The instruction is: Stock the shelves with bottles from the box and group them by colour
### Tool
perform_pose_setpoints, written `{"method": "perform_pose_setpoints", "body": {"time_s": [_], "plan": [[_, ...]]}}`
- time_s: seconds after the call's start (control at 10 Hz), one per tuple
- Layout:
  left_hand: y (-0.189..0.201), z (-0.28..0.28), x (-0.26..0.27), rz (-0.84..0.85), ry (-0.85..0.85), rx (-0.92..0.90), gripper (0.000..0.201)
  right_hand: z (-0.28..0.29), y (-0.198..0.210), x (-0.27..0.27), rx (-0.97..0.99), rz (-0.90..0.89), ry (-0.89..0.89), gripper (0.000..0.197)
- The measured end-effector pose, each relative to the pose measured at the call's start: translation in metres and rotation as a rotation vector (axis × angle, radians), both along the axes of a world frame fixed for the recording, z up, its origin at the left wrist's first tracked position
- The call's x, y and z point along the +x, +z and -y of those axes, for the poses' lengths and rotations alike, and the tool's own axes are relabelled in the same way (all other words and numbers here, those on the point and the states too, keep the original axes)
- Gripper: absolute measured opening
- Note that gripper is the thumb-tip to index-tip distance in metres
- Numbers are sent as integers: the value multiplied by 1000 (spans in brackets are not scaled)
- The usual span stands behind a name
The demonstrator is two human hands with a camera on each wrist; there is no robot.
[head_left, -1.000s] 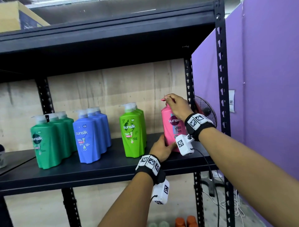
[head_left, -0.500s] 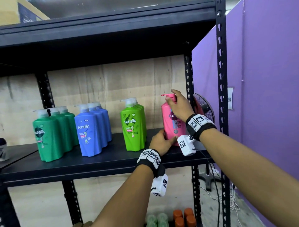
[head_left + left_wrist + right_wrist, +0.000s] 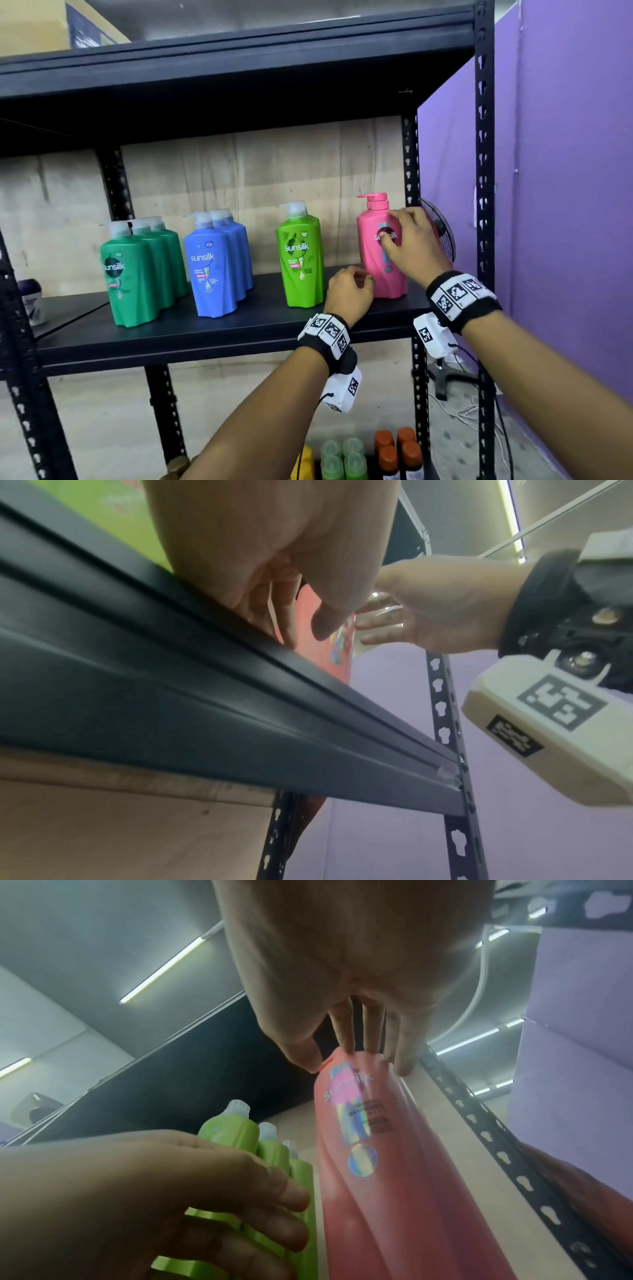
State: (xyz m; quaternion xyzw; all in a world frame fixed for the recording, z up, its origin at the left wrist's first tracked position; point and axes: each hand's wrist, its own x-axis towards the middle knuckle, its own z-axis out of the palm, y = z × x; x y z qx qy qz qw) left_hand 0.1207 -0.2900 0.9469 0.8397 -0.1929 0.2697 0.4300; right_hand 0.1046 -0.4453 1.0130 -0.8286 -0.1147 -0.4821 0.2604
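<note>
Pink bottle [image 3: 378, 253] stands upright at the right end of the black shelf [image 3: 205, 329], pump spout pointing left, just beside the rack's rear right post [image 3: 411, 164]. Right hand [image 3: 409, 245] lies on its front label, grip loose: fingers [image 3: 371, 1031] nearly straight, tips touching the upper body, thumb at the left edge, not wrapped round it. Left hand [image 3: 349, 296] sits low at the bottle's lower left, fingers loosely curled, grasping nothing; cannot tell if the fingertips touch the pink base. In the right wrist view the left hand [image 3: 164, 1199] is in front of the lime bottles. Left of pink, apart from it: lime green bottles [image 3: 301, 260] in a row going back, then blue bottles [image 3: 214, 263], then dark green bottles [image 3: 137, 274], each colour grouped, all upright with clear-capped pumps. Below, on a lower level: orange-capped bottles [image 3: 397, 448] and pale green-capped ones [image 3: 340, 455]. Purple partition [image 3: 565, 205] to the right; fan [image 3: 442, 233] behind the rack.
</note>
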Motion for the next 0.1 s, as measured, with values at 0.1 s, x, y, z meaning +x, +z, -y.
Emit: {"method": "perform_pose_setpoints", "body": {"time_s": [0.1], "plan": [[2, -20, -2, 12, 20, 15, 18, -9, 1, -9, -53, -3, -2, 34]]}}
